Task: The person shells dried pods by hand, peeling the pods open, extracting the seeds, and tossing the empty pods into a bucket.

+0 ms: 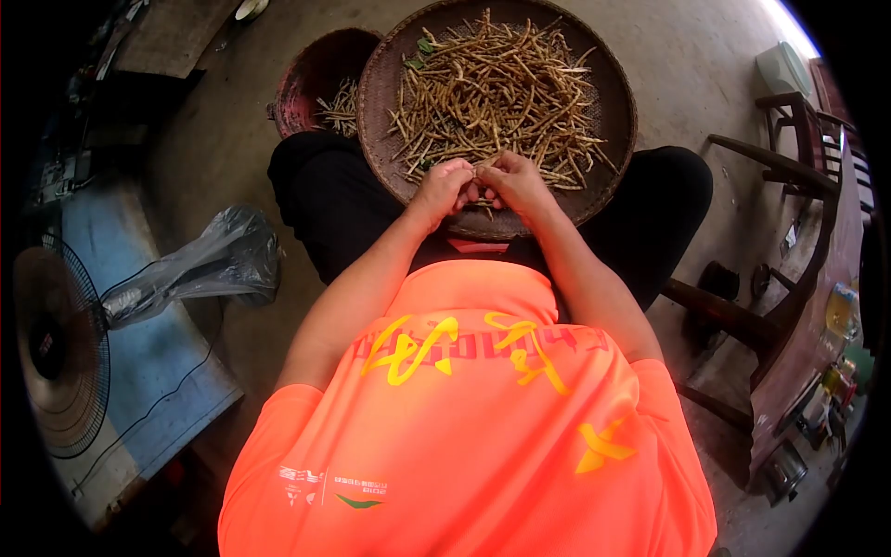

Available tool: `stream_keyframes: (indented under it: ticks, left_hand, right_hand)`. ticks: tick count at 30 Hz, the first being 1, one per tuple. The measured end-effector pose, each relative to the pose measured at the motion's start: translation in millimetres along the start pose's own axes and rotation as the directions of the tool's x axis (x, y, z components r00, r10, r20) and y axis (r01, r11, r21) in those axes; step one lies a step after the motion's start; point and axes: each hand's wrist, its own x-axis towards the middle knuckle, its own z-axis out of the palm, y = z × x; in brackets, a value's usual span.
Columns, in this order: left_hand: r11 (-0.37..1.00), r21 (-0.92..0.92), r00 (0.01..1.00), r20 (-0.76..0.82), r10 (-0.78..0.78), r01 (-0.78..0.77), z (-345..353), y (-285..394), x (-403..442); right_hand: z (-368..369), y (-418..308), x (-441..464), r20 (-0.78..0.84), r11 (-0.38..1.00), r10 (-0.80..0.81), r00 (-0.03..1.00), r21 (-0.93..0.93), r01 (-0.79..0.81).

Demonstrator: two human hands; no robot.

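Note:
A wide round woven tray [369, 121] rests across my lap, heaped with dry brown bean pods [506, 88]. Over the near side of the heap, my left hand [445, 190] and my right hand [513, 186] meet with fingers closed in a pinch. Between the fingertips is a small bean pod [476, 173], mostly hidden by the fingers. A few green leaf bits [424, 45] lie among the pods at the upper left of the tray.
Left of the tray stands a reddish bucket [295, 97] with pods inside. A fan [60, 348] and a plastic bag [218, 255] are farther left. To the right are a wooden chair [794, 153] and a cluttered table [798, 371].

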Motion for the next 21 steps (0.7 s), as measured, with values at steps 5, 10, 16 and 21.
stream_keyframes:
  ticks: [5, 10, 16, 21]
  left_hand:
    - [0.996, -0.086, 0.996, 0.085, -0.010, 0.017, -1.5, 4.1, -2.5]
    - [0.991, -0.128, 0.991, 0.131, -0.024, 0.041, -4.2, 3.9, -2.0]
    - [0.985, -0.168, 0.989, 0.149, -0.021, 0.046, -3.4, 6.2, -4.1]
    - [0.988, -0.149, 0.988, 0.155, -0.027, 0.050, -4.9, 4.4, -2.1]
  right_hand:
    - [-2.7, -6.7, -2.2, 0.034, 0.999, -0.015, 0.999, -0.032, 0.016]
    - [-3.5, -8.5, -0.9, 0.046, 0.996, -0.030, 0.998, -0.081, 0.034]
    - [-2.8, -9.8, -2.0, 0.036, 0.997, -0.020, 0.999, -0.071, 0.023]
    - [-5.3, -7.6, -1.1, 0.049, 0.999, -0.015, 0.999, -0.038, 0.016]
